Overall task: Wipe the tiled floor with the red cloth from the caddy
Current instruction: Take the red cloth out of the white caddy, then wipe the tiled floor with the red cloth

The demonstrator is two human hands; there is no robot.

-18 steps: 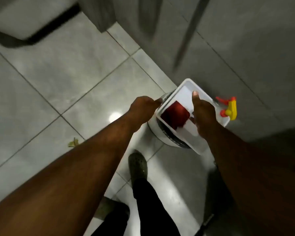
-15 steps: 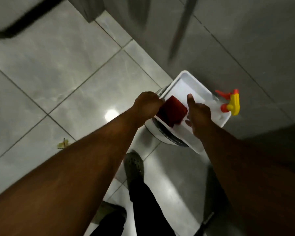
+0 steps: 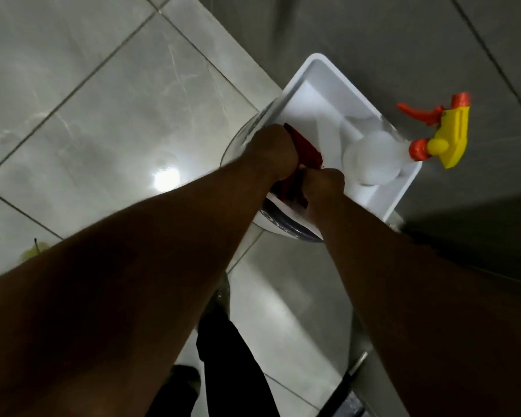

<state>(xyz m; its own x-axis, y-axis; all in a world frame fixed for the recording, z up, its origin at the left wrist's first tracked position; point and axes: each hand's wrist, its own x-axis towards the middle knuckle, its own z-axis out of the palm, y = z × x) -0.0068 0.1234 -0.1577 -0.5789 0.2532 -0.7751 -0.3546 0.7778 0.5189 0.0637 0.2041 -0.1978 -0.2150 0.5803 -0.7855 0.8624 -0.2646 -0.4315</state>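
Hands meet over a white plastic caddy (image 3: 322, 70), a shallow rectangular tray with rounded corners. Left hand (image 3: 272, 152) and right hand (image 3: 324, 183) are both curled closed on the crumpled red cloth (image 3: 306, 150), held at the caddy's near edge. At the caddy's far end lies a translucent spray bottle (image 3: 372, 161) with a yellow-and-orange trigger head. Glossy grey tiled floor (image 3: 109, 121) lies beneath the caddy.

Since a moment ago my right hand (image 3: 324, 185) has left the rim of the caddy (image 3: 348, 78) and closed beside my left hand (image 3: 272, 152) on the red cloth (image 3: 306, 147), which is now bunched between both fists instead of lying flat inside.
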